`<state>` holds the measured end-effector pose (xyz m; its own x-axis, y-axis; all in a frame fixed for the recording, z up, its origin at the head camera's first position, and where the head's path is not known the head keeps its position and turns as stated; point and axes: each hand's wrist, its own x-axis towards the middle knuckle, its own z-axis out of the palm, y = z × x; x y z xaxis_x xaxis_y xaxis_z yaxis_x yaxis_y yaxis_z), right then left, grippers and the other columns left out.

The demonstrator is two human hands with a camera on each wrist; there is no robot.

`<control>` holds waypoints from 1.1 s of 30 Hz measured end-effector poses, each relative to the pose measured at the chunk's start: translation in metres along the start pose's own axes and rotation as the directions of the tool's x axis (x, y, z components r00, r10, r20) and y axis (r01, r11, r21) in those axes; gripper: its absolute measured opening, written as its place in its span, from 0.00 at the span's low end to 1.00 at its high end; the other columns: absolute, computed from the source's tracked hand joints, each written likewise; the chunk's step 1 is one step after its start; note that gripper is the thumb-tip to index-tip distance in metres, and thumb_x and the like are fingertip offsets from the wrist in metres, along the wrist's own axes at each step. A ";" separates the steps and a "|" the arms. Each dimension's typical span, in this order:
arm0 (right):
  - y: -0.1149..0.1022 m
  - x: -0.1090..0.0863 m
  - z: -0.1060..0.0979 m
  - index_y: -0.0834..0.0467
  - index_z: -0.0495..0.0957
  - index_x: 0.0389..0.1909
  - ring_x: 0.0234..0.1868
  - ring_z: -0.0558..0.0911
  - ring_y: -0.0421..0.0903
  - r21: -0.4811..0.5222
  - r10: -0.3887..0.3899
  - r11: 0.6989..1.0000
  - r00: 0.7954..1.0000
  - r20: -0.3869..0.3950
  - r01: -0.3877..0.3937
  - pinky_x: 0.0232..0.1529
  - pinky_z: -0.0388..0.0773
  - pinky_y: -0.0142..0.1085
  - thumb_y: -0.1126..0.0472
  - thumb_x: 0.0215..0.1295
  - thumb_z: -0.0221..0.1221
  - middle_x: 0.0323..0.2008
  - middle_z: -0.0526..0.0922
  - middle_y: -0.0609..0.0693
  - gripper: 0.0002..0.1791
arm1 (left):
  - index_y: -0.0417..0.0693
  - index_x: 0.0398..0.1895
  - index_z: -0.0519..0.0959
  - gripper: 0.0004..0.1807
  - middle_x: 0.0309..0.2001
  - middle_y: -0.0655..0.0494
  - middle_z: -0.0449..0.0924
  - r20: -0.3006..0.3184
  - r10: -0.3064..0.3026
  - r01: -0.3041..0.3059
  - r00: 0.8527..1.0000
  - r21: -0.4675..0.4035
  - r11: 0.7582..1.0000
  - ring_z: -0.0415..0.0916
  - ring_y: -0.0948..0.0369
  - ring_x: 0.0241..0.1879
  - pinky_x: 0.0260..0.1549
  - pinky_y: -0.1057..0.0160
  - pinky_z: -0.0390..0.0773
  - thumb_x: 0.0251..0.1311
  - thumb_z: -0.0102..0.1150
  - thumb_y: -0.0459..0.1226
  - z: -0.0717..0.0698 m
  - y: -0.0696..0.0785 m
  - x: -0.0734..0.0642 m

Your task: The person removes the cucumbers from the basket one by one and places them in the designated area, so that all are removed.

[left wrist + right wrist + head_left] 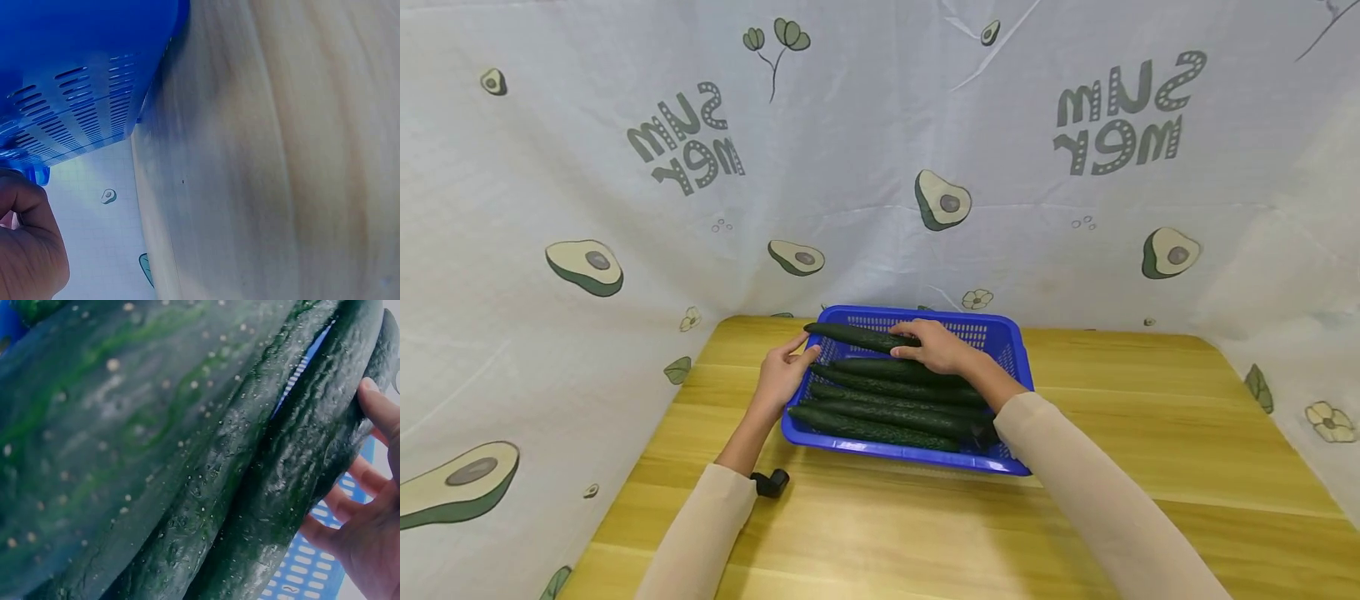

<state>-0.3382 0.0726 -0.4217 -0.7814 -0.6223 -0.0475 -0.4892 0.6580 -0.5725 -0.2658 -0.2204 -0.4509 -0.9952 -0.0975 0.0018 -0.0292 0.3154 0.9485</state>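
A blue plastic basket (910,457) holds several long dark green cucumbers (880,429) lying side by side. At its back, my right hand (936,346) grips the topmost cucumber (853,335), thumb on the near side and fingers on the far side. That cucumber's left tip reaches over the basket's left rim. My left hand (781,375) holds the left rim, its fingertips close beside the tip; contact with the cucumber is unclear. In the right wrist view, large cucumbers (206,469) fill the foreground beside my right hand (375,531). The left wrist view shows my curled left hand (31,244) below the basket wall (81,94).
The basket stands on a wood-grain table (880,533) near its back edge. A pale cloth (865,150) printed with avocados hangs behind and around the table. A black strap device (771,483) sits at my left wrist.
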 end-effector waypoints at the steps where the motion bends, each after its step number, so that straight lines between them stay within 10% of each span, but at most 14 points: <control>1: -0.001 -0.001 -0.001 0.53 0.68 0.76 0.74 0.69 0.61 0.004 0.001 1.000 1.000 -0.003 -0.001 0.72 0.68 0.60 0.49 0.79 0.55 0.74 0.69 0.61 0.29 | 0.59 0.77 0.68 0.33 0.11 0.66 0.64 0.001 0.001 -0.001 1.000 0.004 1.000 0.64 0.65 0.13 0.18 0.66 0.71 0.71 0.61 0.51 0.000 0.000 0.000; 20: -0.024 -0.028 -0.047 0.54 0.71 0.73 0.70 0.72 0.60 -0.029 -0.066 0.998 0.991 -0.120 0.063 0.69 0.70 0.60 0.47 0.79 0.55 0.68 0.73 0.60 0.28 | 0.66 0.74 0.72 0.28 0.11 0.68 0.57 0.000 0.025 -0.025 1.000 -0.020 1.000 0.53 0.67 0.11 0.13 0.67 0.61 0.72 0.62 0.48 -0.001 -0.001 0.002; 33: 0.000 -0.071 -0.077 0.58 0.70 0.74 0.72 0.67 0.66 -0.029 -0.046 0.999 0.983 -0.177 0.041 0.71 0.64 0.66 0.51 0.79 0.55 0.70 0.70 0.64 0.28 | 0.65 0.74 0.72 0.28 0.18 0.61 0.81 -0.002 0.003 -0.003 1.000 -0.031 1.000 0.79 0.62 0.18 0.21 0.62 0.82 0.72 0.62 0.46 -0.001 -0.001 0.003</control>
<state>-0.3123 0.1493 -0.3552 -0.8143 -0.5669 0.1245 -0.5321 0.6435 -0.5502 -0.2685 -0.2219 -0.4512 -0.9951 -0.0986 0.0052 -0.0233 0.2858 0.9580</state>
